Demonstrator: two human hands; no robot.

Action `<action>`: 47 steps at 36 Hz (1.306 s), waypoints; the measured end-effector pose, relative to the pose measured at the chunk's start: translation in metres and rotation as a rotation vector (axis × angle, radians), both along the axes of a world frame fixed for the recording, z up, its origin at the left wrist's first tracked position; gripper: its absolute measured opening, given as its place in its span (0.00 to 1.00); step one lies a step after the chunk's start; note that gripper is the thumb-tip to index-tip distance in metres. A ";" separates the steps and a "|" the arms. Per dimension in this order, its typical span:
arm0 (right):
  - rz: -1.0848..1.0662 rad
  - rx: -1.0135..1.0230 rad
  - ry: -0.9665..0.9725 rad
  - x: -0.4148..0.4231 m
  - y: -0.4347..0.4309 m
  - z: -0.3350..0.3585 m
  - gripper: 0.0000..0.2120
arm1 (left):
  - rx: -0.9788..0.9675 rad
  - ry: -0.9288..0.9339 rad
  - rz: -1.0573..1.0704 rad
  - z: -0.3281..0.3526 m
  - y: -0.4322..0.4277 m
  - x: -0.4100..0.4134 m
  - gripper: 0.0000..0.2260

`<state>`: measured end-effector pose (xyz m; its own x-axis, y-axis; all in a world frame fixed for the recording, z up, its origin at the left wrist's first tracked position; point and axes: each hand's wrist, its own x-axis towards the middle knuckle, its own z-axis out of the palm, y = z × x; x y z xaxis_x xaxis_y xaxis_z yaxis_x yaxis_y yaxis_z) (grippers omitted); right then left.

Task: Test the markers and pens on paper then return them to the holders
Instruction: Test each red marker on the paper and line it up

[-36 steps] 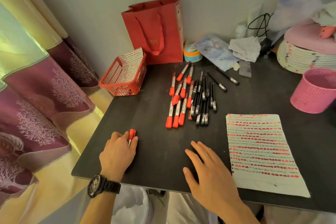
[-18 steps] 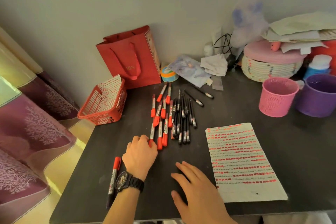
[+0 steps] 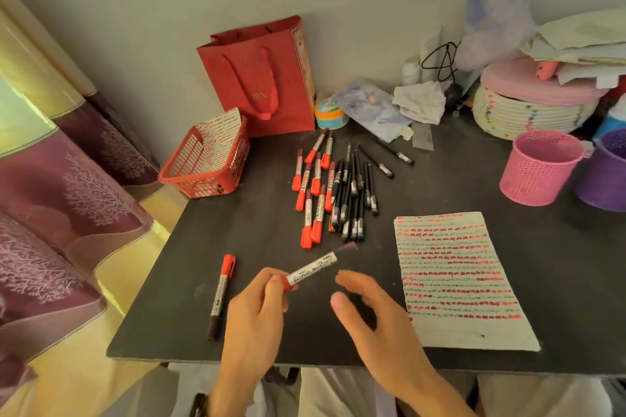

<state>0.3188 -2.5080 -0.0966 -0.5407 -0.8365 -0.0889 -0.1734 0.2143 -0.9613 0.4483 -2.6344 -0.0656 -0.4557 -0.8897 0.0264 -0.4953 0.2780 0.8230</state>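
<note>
Hands at bottom centre of frame. Left hand (image 3: 255, 311) pinches a red-capped marker (image 3: 313, 268) by its cap end; the blurred barrel points up-right. Right hand (image 3: 372, 315) hovers just beside it, fingers loosely spread, holding nothing. Likely step: uncapping for a test. Next move needs the right hand to grip the barrel & pull, then bring the tip to the paper (image 3: 457, 281), lower right, w/ rows of red marks. Loose marker (image 3: 222, 291) lies lower left. Centre: pile of markers & pens (image 3: 335, 193). Upper right: pink holder (image 3: 538, 169), purple holder (image 3: 606, 176).
</note>
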 end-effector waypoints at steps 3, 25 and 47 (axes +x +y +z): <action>-0.171 -0.216 -0.432 0.003 0.013 0.020 0.18 | 0.063 0.065 -0.130 -0.004 0.040 -0.014 0.16; -0.849 -0.581 -1.291 -0.020 0.088 0.026 0.24 | -0.173 -0.144 -0.157 -0.045 0.165 -0.073 0.25; -0.514 -0.725 -1.073 -0.089 0.134 0.017 0.25 | 0.221 0.324 -0.084 -0.026 0.095 -0.038 0.24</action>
<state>0.2293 -2.3740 -0.0791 -0.7423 -0.6047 -0.2886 0.6561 -0.5688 -0.4959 0.4107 -2.5394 -0.0915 -0.5266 -0.8501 -0.0068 -0.1831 0.1056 0.9774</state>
